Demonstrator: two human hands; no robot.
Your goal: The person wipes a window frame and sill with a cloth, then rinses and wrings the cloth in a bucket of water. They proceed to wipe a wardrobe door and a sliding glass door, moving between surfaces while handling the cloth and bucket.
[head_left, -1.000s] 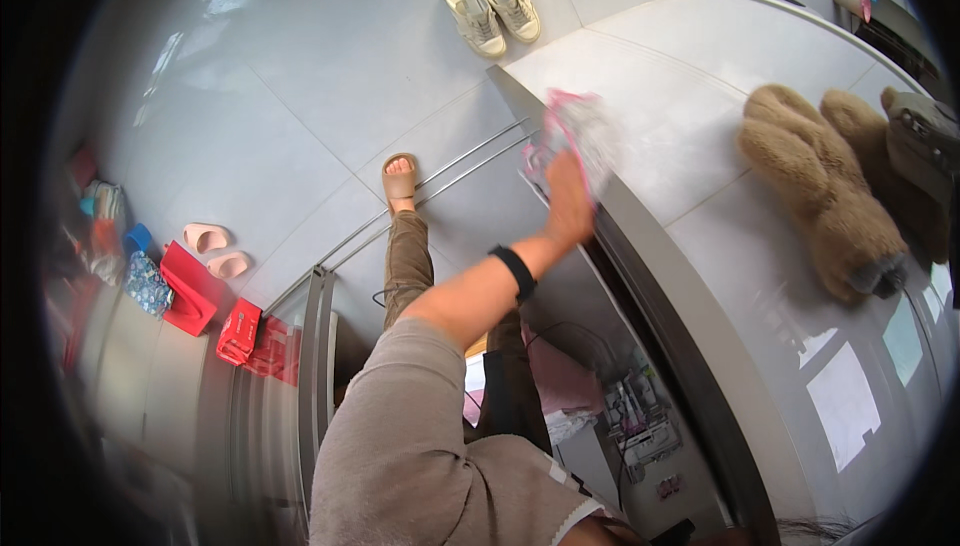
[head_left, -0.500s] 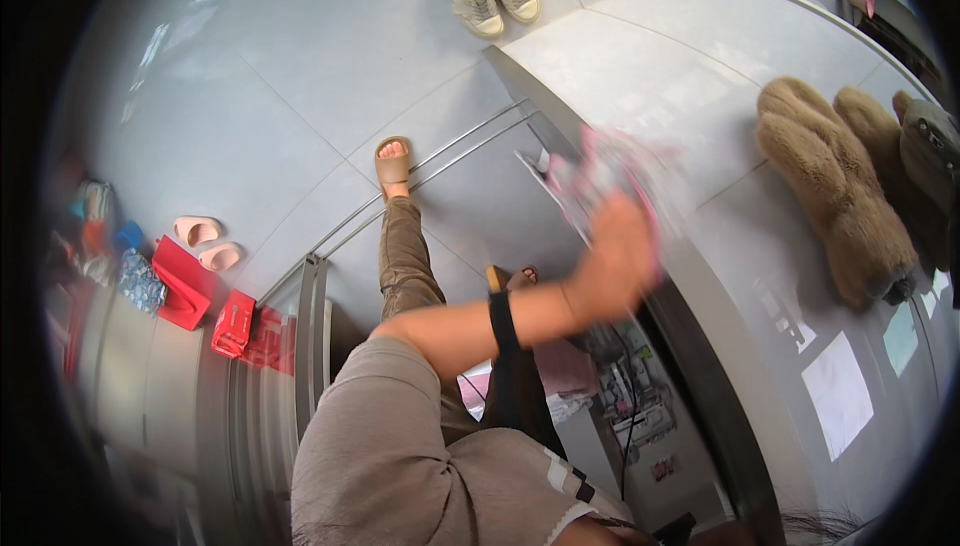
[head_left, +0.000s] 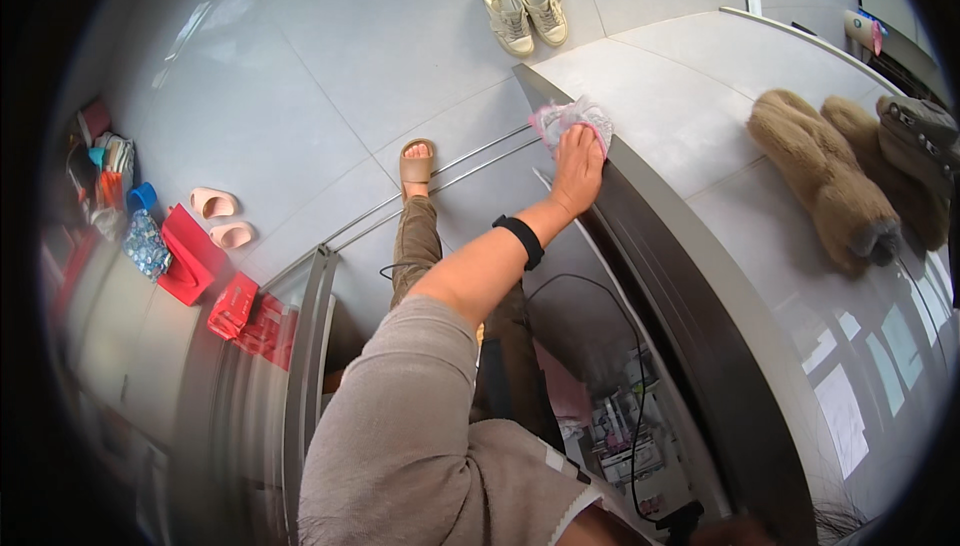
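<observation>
My left hand (head_left: 580, 171), a black band on its wrist, is closed on a crumpled pink-and-white cloth (head_left: 577, 121). It presses the cloth against the far end of a dark grey panel edge (head_left: 680, 256), beside two thin metal rails (head_left: 440, 171). Bunched fabric sticks out past my fingers, and their tips are partly hidden in it. My right hand cannot be made out; near the lower edge only a black object (head_left: 683, 519) shows, with a thin black cord (head_left: 638, 396) reaching it.
Pale shoes (head_left: 525, 14) stand on the grey tiled floor ahead. My tan slipper (head_left: 416, 161) is by the rails. Left lie pink slippers (head_left: 230, 234), a red bag (head_left: 185, 256) and a red package (head_left: 233, 306). Brown furry items (head_left: 825, 181) lie right, on a glossy white surface.
My left hand has moved forward and a little left with the cloth, from a blurred swing in the air to the panel edge. The view has shifted slightly.
</observation>
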